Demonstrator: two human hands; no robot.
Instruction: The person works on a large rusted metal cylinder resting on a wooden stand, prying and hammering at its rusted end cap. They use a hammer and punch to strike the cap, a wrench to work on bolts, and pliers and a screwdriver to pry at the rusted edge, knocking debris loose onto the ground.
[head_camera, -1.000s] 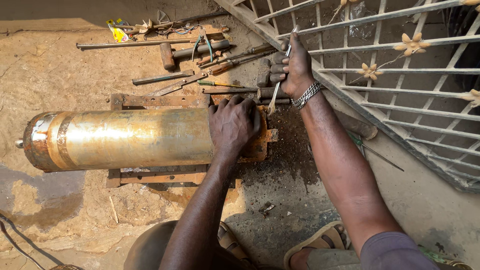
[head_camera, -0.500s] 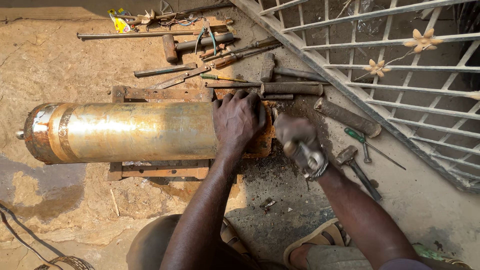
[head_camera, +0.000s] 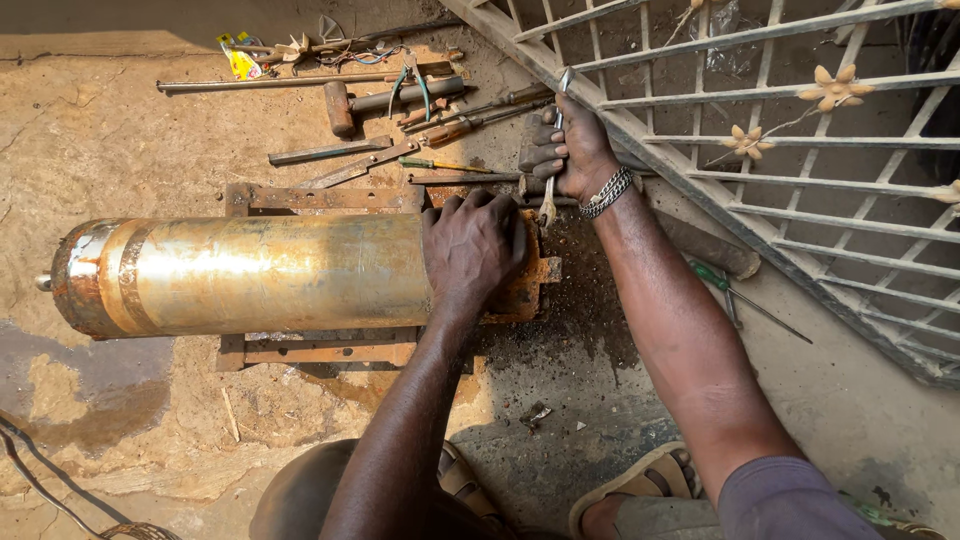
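Left hand (head_camera: 472, 245): fingers spread, pressing brass cylinder (head_camera: 245, 273) on rusty frame (head_camera: 320, 198) | Right hand (head_camera: 572, 150): clenched on, apparently, a spanner (head_camera: 553, 170) | Keep cylinder steady; grip tool firmly.

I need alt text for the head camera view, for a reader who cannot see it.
A person's left hand presses on the end of a brass-coloured metal cylinder lying on a rusty frame, while the right hand grips a metal tool. More tools lie on the dirt ground beside a white metal gate.
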